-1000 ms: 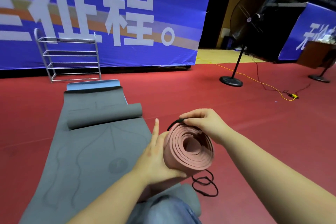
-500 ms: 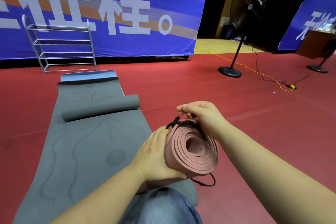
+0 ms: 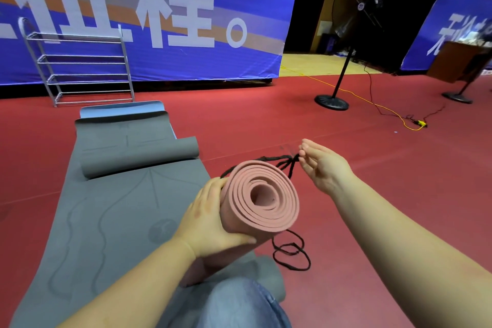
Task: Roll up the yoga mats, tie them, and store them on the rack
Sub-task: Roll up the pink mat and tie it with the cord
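Observation:
A rolled pink yoga mat [image 3: 262, 198] points its spiral end at me, just above my knee. My left hand [image 3: 210, 217] grips its left side, fingers curled round the roll. A black strap [image 3: 286, 165] runs over the top of the roll and trails in loops on the floor below. My right hand [image 3: 323, 165] pinches the strap's end to the upper right of the roll. A grey mat [image 3: 111, 210] lies flat on the floor with its far end partly rolled. The metal rack [image 3: 80, 66] stands by the banner at far left.
A light blue mat [image 3: 119, 109] peeks out beyond the grey one, in front of the rack. A standing fan [image 3: 343, 72] and its yellow cable [image 3: 383, 109] occupy the red floor at right. A blue banner backs the scene.
My right hand has drawn the strap's end off the top of the roll, up and to the right. The left hand keeps hold of the pink mat.

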Demonstrator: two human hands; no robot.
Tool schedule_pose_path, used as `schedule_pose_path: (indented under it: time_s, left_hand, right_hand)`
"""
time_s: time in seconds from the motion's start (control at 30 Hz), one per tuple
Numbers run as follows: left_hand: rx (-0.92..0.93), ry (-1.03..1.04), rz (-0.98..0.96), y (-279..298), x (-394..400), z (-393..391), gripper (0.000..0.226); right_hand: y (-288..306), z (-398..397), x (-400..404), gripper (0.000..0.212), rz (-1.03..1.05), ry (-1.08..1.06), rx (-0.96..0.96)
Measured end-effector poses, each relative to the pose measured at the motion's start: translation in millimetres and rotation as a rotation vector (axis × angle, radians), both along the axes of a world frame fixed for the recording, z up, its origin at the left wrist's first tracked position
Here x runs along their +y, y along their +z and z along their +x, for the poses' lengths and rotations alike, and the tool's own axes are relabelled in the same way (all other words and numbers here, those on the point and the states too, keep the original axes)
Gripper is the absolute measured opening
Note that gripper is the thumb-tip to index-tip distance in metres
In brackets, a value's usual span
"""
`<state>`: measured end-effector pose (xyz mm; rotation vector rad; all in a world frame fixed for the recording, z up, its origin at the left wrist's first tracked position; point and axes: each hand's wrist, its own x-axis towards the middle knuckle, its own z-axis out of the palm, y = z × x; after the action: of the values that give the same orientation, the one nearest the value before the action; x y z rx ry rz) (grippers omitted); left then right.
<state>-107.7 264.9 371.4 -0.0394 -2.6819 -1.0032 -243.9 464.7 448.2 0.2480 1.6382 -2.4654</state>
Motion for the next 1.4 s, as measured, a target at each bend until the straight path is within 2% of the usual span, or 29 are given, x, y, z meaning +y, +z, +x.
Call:
schedule_pose_path:
  time_s: [0.13,0.33,0.47,0.6,0.7,0.87,1.03,1.17,1.4]
  left_hand:
    - [-0.015,0.036,0.013,7.0,-2.5,-5.6,0.123]
    - [-0.018,0.096,0.043,7.0,-2.5,-13.3,0.121]
    - [-0.009,0.127,0.069,5.5,-7.5,-17.1,0.12]
    - [-0.012,0.172,0.081,3.8,-16.4,-20.8,0.122]
    - [-0.01,0.211,0.095,2.1,-21.6,-22.7,0.123]
    - [-0.013,0.223,0.106,2.8,-22.2,-25.9,0.122]
    - [0.007,0.208,0.107,-2.8,-21.5,-25.0,0.113]
    - [0.012,0.205,0.118,-4.1,-21.4,-26.0,0.108]
    - [0.012,0.198,0.12,-4.8,-21.6,-24.6,0.109]
  right_hand:
    - [-18.9,-6.8,15.5,0.015,0.101,-0.009,0.013]
    - [-54.6,-10.0,34.5,0.015,0.422,-0.038,0.076]
    - [-80.3,-12.7,49.2,0.015,0.591,-0.064,0.051]
    - [-102.4,-14.2,63.5,0.019,0.615,-0.114,-0.012]
    - [-108.4,-13.7,66.1,0.021,0.546,-0.131,-0.053]
    - [-104.0,-16.9,57.5,0.029,0.433,-0.078,-0.124]
    - [-106.3,-16.9,60.4,0.039,0.419,0.009,-0.163]
    - [-110.9,-15.3,62.3,0.048,0.485,0.048,-0.156]
    - [-124.3,-12.4,66.6,0.046,0.743,0.126,-0.054]
